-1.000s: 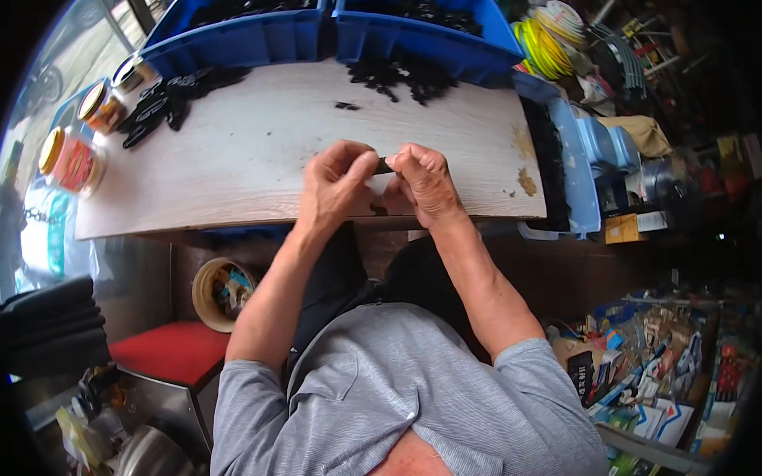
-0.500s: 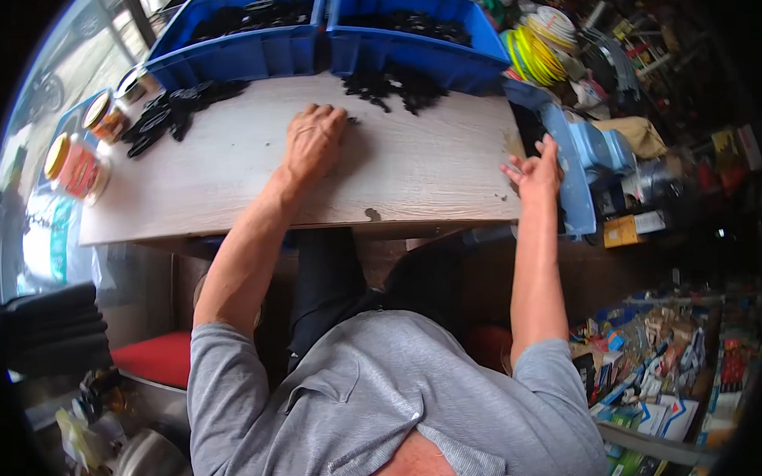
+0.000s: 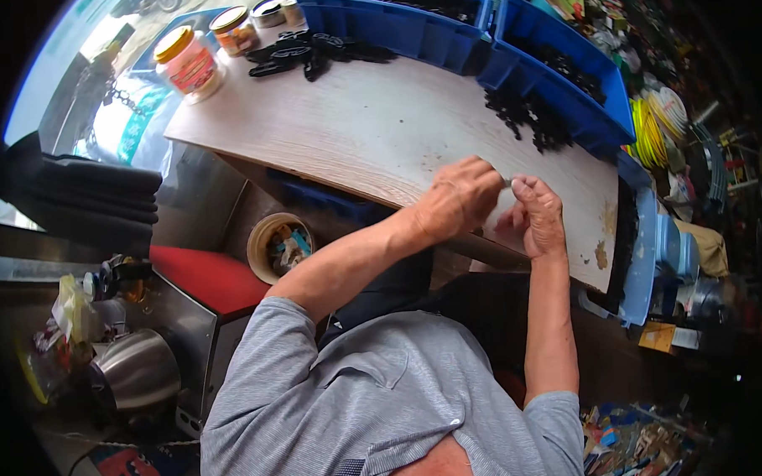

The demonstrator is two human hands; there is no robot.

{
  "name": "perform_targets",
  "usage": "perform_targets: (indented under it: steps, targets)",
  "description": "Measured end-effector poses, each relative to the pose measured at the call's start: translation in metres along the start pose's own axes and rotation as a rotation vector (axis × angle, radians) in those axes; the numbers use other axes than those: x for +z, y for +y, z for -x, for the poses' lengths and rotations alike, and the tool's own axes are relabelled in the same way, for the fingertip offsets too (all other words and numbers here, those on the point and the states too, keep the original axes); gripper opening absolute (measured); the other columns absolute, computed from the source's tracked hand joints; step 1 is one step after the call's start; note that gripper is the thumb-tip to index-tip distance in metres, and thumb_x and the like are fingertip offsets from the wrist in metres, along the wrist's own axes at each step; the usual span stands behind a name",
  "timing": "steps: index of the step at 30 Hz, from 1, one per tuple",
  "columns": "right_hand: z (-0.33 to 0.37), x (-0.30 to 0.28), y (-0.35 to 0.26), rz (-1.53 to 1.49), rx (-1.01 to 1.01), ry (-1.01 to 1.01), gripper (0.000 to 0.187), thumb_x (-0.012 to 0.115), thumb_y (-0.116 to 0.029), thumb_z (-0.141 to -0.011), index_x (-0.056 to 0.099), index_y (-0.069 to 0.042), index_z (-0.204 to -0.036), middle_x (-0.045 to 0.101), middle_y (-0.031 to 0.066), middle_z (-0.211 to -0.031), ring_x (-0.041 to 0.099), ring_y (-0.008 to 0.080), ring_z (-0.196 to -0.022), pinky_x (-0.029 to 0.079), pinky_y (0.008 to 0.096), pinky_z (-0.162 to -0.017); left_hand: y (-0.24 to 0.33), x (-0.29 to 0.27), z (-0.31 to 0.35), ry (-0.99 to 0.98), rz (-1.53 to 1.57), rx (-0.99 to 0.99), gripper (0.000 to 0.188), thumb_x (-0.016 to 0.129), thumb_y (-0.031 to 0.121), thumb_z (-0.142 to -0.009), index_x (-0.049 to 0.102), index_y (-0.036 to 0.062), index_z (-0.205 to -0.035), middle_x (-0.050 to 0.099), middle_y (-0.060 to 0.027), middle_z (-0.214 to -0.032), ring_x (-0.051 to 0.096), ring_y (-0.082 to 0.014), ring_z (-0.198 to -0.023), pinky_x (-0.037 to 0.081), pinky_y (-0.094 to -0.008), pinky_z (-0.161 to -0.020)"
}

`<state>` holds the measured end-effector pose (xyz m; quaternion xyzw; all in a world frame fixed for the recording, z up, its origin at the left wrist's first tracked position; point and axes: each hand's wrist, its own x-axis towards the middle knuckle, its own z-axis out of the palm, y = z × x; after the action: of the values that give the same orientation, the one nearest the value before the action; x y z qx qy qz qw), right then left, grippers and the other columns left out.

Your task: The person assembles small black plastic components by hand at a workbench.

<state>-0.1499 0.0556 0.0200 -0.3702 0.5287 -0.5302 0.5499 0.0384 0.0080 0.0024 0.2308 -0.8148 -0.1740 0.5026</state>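
Note:
My left hand (image 3: pixel 462 198) is closed, knuckles up, over the near edge of the pale wooden table (image 3: pixel 335 114). Beside it my right hand (image 3: pixel 541 214) pinches with thumb and forefinger, its other fingers loosely curled. Between the two sets of fingertips a tiny greyish piece (image 3: pixel 507 183) shows, mostly covered and too small to name. Beyond my hands lies a heap of small black parts (image 3: pixel 528 119) on the tabletop. Flat black pieces with oval openings (image 3: pixel 307 54) lie at the far left of the table.
Two blue bins, one at the back (image 3: pixel 390 24) and one at the back right (image 3: pixel 551 68), hold black parts. A light-blue tray (image 3: pixel 642 254) sits along the right edge. Jars, including a pink one (image 3: pixel 192 70), stand at the left. A bucket (image 3: pixel 260 251) is below the table.
The view has turned leftward. My hands, earlier apart, with the left on the table and the right by the side tray, have come together at the near edge. My right fingers have closed.

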Motion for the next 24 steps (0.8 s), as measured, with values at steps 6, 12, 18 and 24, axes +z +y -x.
perform_targets:
  steps: [6, 12, 18, 24]
  targets:
    - [0.0, 0.012, 0.006, 0.053, -0.027, -0.02, 0.016, 0.074, -0.014, -0.087, 0.066, -0.003, -0.095, 0.048, -0.0016, -0.051, 0.05, 0.0118, -0.038, 0.054, 0.0311, -0.045, 0.002, -0.004, 0.014, -0.034, 0.051, -0.07, 0.02, 0.071, -0.003, -0.072, 0.061, 0.0054, -0.086, 0.061, -0.0095, -0.084, 0.061, -0.0296, -0.082, 0.051, -0.0375, -0.07]
    - [0.007, 0.006, 0.01, -0.046, -0.053, -0.014, 0.017, 0.074, -0.017, -0.089, 0.065, -0.003, -0.093, 0.049, 0.0018, -0.05, 0.057, 0.0159, -0.042, 0.053, 0.0329, -0.044, -0.026, -0.05, 0.002, 0.168, -0.16, -0.14, 0.029, 0.077, 0.002, -0.073, 0.067, 0.0055, -0.1, 0.067, -0.0135, -0.097, 0.063, -0.0338, -0.095, 0.051, -0.0404, -0.083]
    - [0.007, 0.009, 0.012, -0.085, -0.062, 0.054, 0.021, 0.073, -0.022, -0.091, 0.062, -0.005, -0.097, 0.048, 0.0023, -0.049, 0.061, 0.02, -0.045, 0.055, 0.0369, -0.044, -0.164, -0.161, 0.003, 0.222, -1.033, -0.583, 0.025, 0.069, 0.029, -0.085, 0.072, 0.0141, -0.104, 0.067, -0.0096, -0.108, 0.06, -0.0332, -0.101, 0.051, -0.043, -0.087]
    - [0.006, 0.012, 0.015, -0.11, -0.118, 0.032, 0.021, 0.073, -0.022, -0.091, 0.063, -0.006, -0.098, 0.048, 0.002, -0.049, 0.063, 0.0213, -0.048, 0.057, 0.0374, -0.045, -0.175, -0.185, 0.008, 0.125, -1.025, -0.522, 0.012, 0.063, 0.016, -0.084, 0.071, 0.011, -0.091, 0.068, -0.0088, -0.102, 0.066, -0.0319, -0.095, 0.052, -0.0432, -0.08]
